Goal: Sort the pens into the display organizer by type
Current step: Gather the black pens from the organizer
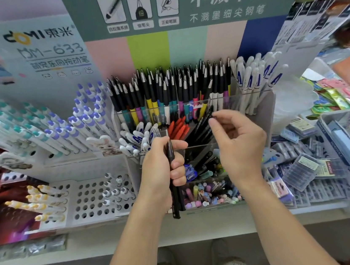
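Head view, items listed left to right.

Teal pens [4,129]: stood in a white peg rack [89,200] at far left, tilted back.
Purple pens [84,119]: same rack, just right of the teal ones.
Yellow pens [37,204]: lower rack tier, few in number, many holes beside them.
Clear organizer [261,108]: centre of the shelf, tiered in compartments.
Black-capped pens [164,89]: back tier of the organizer, upright, barrels in mixed colours.
White pens [137,141]: middle tier, left compartment; a second white batch [256,80] is seen at the back right.
Left hand [163,166]: fingers curled round a bundle of black pens [174,189], held upright in front of the organizer's lower tiers, the lower ends hanging below the hand.
Red pens [178,129]: middle tier, next compartment, just above the left hand.
Loose black pens [200,129]: middle tier, right of the red ones, leaning.
Right hand [238,137]: raised over that compartment, thumb and forefinger brought together on the end of one black pen [209,111]; remaining fingers loosely bent.
Pastel items [212,193]: front tier, mixed, type not discernible.
Boxed packs [301,165]: lying on the shelf to the right of the organizer.
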